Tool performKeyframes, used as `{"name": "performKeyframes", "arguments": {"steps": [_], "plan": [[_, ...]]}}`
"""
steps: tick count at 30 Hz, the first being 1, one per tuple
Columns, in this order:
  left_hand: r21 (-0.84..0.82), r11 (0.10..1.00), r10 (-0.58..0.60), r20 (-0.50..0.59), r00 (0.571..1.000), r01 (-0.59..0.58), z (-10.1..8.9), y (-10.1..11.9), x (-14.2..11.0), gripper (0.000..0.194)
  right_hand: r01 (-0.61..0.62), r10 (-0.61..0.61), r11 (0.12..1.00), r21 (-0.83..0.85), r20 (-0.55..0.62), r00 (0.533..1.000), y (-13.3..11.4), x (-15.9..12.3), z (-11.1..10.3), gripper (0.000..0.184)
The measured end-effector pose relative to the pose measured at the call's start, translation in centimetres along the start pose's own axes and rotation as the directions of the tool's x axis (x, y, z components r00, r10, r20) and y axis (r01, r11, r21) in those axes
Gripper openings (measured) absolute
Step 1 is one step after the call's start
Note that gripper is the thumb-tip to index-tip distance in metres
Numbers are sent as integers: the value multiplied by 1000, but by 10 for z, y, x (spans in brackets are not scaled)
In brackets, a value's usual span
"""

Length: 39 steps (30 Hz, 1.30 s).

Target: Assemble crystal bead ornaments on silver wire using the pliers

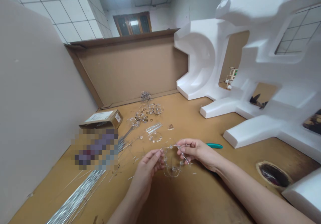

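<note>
Between my two hands a wire ring with clear beads [174, 168] is held up over the tabletop. My left hand [149, 163] pinches the ring's left side between thumb and fingers. On the other side my right hand [192, 153] grips the wire near a bead, and loose wire ends stick out below its fingers. Just behind the ring lies a small group of clear beads [155, 137] on the table. A teal tool handle [214, 146] rests beside my right hand, the rest of the tool hidden by my hand and forearm.
A long bundle of metal wires [80, 192] lies at left, near an open cardboard box [102, 118]. Short wire pieces [153, 128] and tangled beaded wire [154, 109] lie farther back. White foam packing [240, 123] stands at right. The table [250, 170] has a round hole [273, 175].
</note>
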<state>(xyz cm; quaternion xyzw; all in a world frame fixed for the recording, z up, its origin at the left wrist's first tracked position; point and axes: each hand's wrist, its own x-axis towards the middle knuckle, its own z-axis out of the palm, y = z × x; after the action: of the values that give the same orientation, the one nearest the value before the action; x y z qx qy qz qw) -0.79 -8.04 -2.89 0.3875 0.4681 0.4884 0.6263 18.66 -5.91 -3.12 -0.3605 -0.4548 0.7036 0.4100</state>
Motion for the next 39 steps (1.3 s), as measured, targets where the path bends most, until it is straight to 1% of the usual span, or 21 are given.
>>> {"name": "performKeyframes", "arguments": {"steps": [6, 10, 13, 19, 25, 31, 35, 39], "plan": [[7, 1000, 21, 5, 1000, -21, -1, -1, 0, 24, 0, 0, 1000, 8, 17, 1000, -1, -1, 0, 31], [-41, 998, 54, 48, 997, -52, 0, 0, 0, 20, 5, -5, 1000, 9, 32, 999, -3, -3, 1, 35], [-86, 994, 70, 74, 995, -63, -1, -1, -1, 17, 14, -14, 1000, 11, 18, 1000, -3, -3, 1, 39], [-172, 983, 85, 90, 992, -69, -1, 0, -1, 15, 11, -11, 1000, -4, -9, 1000, -2, -1, 1, 28], [-235, 970, 88, 105, 991, -61, 0, 1, -1, 16, -8, 7, 1000, 28, 55, 998, -1, -2, 4, 33], [-281, 958, 95, 117, 989, -59, -1, -2, 0, 14, -15, 10, 999, 44, 112, 994, 1, -2, 5, 33], [-310, 949, 100, 119, 988, -58, -2, -3, 2, 13, -14, 8, 999, 50, 124, 992, 2, -2, 5, 32], [-305, 950, 96, 96, 991, -62, -2, -4, 2, 15, -16, 7, 998, 68, 120, 993, 4, -1, 5, 30]]}}
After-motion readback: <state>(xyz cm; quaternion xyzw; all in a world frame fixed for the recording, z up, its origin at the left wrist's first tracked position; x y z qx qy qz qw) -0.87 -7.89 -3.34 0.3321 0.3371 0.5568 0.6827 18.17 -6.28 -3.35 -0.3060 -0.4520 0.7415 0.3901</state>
